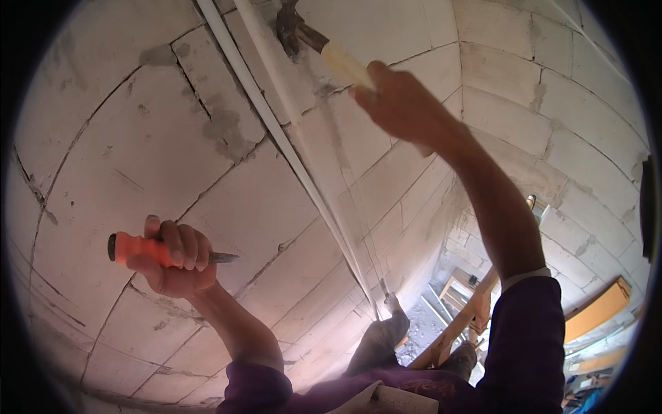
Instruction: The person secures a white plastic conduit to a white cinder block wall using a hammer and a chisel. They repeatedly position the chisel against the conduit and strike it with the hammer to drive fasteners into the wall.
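My left hand (181, 259) is closed round the orange handle of a short chisel (143, 250). Its dark metal blade sticks out past my fingers to the right, and a black cap ends the handle on the left. Higher up and to the right, my right hand (407, 103) grips the pale handle of a hammer (345, 63), raised with its dark, worn head at the top of the view. Behind both hands stands a wall of light blocks (186, 152). The chisel blade appears apart from the hammer head.
A white pipe (276, 127) runs slantwise down the wall between my hands. Below are my legs (376, 345) and a wooden beam (452, 328). A second block wall (510, 110) meets the first at right, with an orange-brown board (598, 310) near it.
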A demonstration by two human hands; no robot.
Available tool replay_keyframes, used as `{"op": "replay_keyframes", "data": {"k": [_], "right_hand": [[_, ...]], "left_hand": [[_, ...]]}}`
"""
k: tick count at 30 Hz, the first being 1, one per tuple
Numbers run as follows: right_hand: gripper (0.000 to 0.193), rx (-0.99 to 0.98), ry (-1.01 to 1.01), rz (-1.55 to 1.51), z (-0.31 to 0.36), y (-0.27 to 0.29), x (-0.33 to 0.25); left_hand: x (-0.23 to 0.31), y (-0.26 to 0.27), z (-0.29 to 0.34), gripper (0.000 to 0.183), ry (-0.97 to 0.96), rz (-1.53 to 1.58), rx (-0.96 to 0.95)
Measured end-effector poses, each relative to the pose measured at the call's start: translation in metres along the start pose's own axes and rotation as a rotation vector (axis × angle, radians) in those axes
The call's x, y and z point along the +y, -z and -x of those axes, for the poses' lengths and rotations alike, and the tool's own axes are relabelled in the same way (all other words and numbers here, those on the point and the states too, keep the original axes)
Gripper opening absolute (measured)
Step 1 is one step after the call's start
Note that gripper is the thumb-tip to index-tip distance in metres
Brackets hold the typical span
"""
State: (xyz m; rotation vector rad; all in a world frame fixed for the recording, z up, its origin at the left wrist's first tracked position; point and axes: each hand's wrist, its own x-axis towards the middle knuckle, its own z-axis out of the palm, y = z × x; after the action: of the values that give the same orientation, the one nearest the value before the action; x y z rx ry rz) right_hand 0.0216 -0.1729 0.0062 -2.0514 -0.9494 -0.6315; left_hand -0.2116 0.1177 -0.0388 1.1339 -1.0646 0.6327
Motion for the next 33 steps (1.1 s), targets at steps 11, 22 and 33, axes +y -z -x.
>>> {"op": "replay_keyframes", "data": {"k": [11, 22, 33], "right_hand": [[0.039, -0.086, -0.157, -0.042, 0.032, -0.003, 0.01], [0.04, 0.363, 0.004, 0.093, 0.017, -0.033, 0.001], [0.041, 0.435, 0.031, -0.18, 0.005, 0.035, -0.057]], "left_hand": [[-0.004, 0.0, 0.004, 0.058, 0.022, 0.072, 0.025], [-0.009, -0.017, -0.012, 0.056, 0.014, 0.111, -0.031], [0.018, -0.014, -0.008, 0.056, -0.034, 0.064, -0.035]]}}
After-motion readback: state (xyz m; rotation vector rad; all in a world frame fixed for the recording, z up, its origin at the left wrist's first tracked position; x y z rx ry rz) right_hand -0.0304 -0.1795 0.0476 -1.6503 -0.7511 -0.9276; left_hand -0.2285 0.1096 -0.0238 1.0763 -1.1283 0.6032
